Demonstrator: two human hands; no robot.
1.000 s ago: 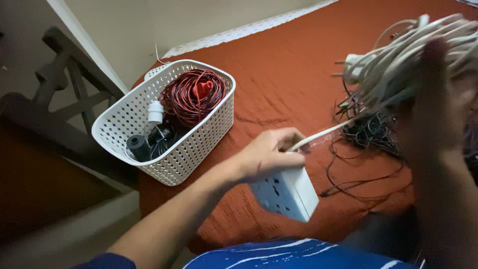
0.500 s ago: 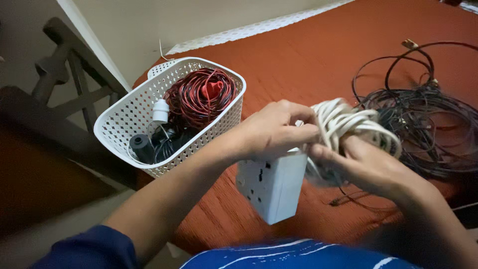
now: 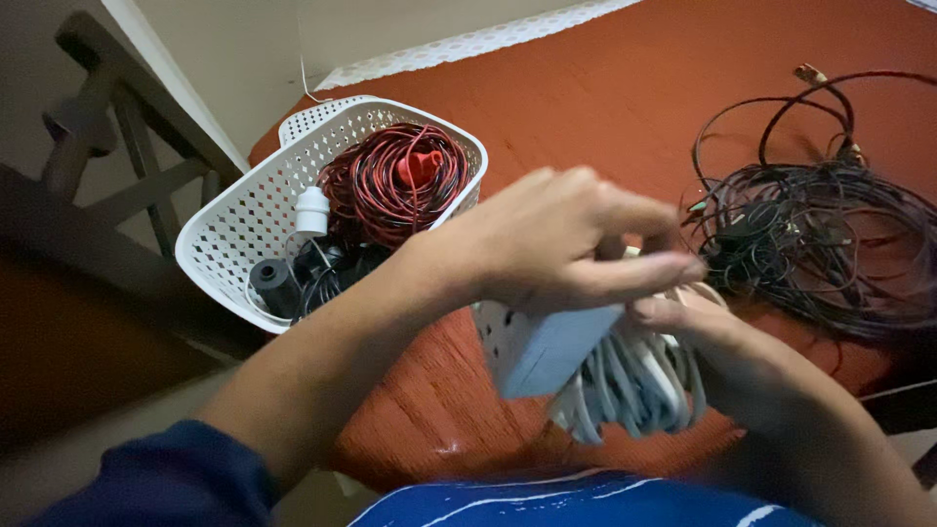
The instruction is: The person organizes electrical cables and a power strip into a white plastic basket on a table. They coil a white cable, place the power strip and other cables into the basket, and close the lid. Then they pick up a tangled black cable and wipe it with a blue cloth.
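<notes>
My left hand (image 3: 556, 239) grips the white socket block (image 3: 542, 346) of an extension lead from above, fingers stretched to the right. My right hand (image 3: 752, 366) holds the coiled white cable (image 3: 630, 385) of that lead against the block from below. Both hands hover over the near edge of the rust-red cloth (image 3: 605, 107). Part of the block is hidden under my left fingers.
A white perforated basket (image 3: 239, 220) stands at the left, holding a red wire coil (image 3: 390, 185), a white plug (image 3: 312, 210) and dark pieces. A tangle of dark cables (image 3: 830, 239) lies on the cloth at the right. A wooden chair (image 3: 107, 146) stands far left.
The white cable, first lifted high in my right hand, has been gathered into a coil and brought against the socket block. My left hand has shifted right over the block.
</notes>
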